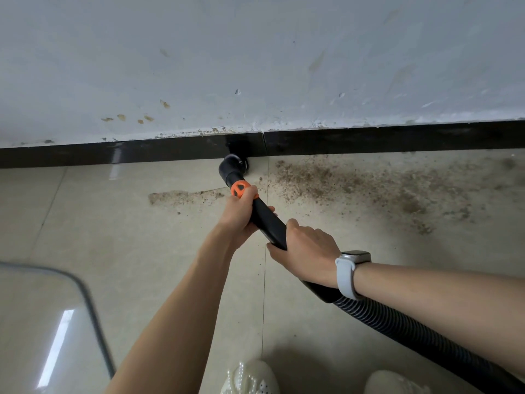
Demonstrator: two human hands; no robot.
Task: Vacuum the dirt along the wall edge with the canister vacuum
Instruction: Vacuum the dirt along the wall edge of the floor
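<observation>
A black vacuum wand (268,220) with an orange collar (240,188) points at the black skirting board (142,152). Its round black nozzle (234,164) sits on the floor right against the skirting. My left hand (241,214) grips the wand just below the orange collar. My right hand (305,251), with a white watch on the wrist, grips the wand lower down. The ribbed black hose (412,334) runs off to the lower right. Brown dirt (355,183) is spread over the tiles right of the nozzle, and a smaller patch of dirt (181,197) lies to its left.
A stained white wall (255,66) rises above the skirting. A glass tabletop corner (85,294) juts in at the lower left. My two pale shoes (250,378) stand on the beige tiles at the bottom edge.
</observation>
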